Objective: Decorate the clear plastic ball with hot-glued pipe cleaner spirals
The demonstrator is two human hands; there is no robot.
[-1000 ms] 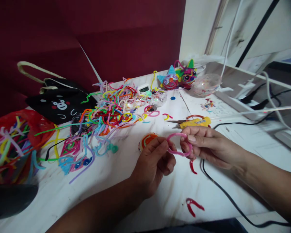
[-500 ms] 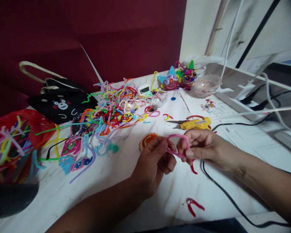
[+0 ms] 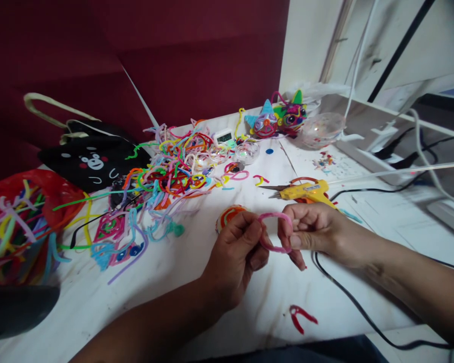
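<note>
A pink pipe cleaner bent into a loop is stretched between my two hands above the table. My left hand pinches its left side between thumb and forefinger. On the right side, my right hand pinches it the same way. Partly hidden behind my left hand lies a round piece coiled in orange, white and yellow. Beyond my right hand rests a yellow hot glue gun, with dark-bladed scissors against it. A bent red pipe cleaner piece lies nearer to me.
A heap of coloured pipe cleaners spreads at the back left, beside a black bag and a red bag of more strips. Two decorated balls and a clear bowl stand at the back. A black cable runs along the right.
The pink loop has been pulled rounder and wider between my fingers. My right hand's lower fingers have dropped a little, covering most of a red piece beneath them.
</note>
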